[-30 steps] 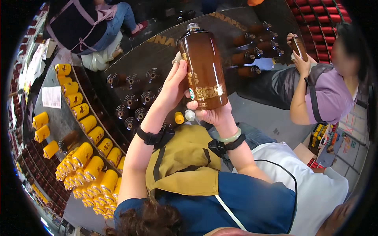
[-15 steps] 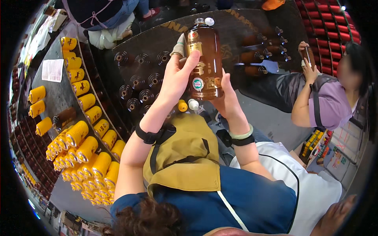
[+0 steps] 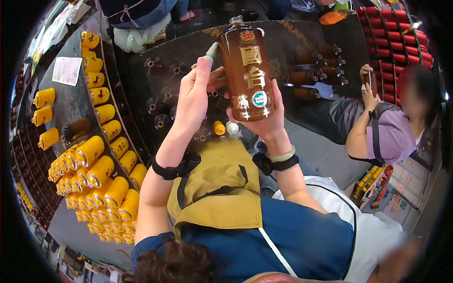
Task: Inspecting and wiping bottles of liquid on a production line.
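Right hand [image 3: 272,123] cups the bottle [image 3: 246,70] low; left hand [image 3: 195,89] seemingly touches its side. Likely stiff, slick, breakable glass: grip the middle.

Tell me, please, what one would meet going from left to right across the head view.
White paper sheet → curved row of yellow cylinders → left hand → held brown bottle → cluster of brown bottles → co-worker's purple sleeve.

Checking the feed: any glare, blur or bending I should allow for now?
Head view: the brown bottle is crisp, its gold print glinting; the dark table curves at its far edge. Head view, right: the head of the co-worker in purple is blurred. Head view, left of the left hand: dark bottles partly merge with the table.
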`<action>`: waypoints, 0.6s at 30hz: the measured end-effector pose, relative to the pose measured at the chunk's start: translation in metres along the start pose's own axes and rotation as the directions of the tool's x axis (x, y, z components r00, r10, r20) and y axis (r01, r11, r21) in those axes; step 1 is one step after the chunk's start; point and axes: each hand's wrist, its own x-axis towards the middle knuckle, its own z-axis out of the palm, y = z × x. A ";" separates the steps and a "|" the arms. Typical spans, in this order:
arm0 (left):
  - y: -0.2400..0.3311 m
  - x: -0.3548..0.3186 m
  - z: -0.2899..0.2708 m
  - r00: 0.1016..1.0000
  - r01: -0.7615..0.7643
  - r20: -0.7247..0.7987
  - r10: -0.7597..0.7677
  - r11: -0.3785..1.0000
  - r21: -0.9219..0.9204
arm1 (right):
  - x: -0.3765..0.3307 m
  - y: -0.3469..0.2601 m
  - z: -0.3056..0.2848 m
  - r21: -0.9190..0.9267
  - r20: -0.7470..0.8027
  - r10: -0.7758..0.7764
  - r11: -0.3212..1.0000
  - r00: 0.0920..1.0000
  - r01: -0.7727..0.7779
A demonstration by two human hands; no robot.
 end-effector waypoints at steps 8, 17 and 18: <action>0.006 -0.005 -0.010 0.999 -0.005 -0.051 0.005 1.000 0.002 | 0.008 0.004 0.021 -0.004 -0.159 0.031 0.999 0.987 -0.032; 0.007 -0.012 -0.013 0.998 -0.031 -0.061 0.028 0.999 -0.044 | 0.008 0.009 0.016 -0.086 -0.085 0.073 0.993 0.994 -0.080; 0.007 -0.013 -0.015 0.998 -0.030 -0.065 0.027 0.999 -0.046 | 0.008 0.011 0.020 -0.109 -0.108 0.062 0.991 0.992 -0.074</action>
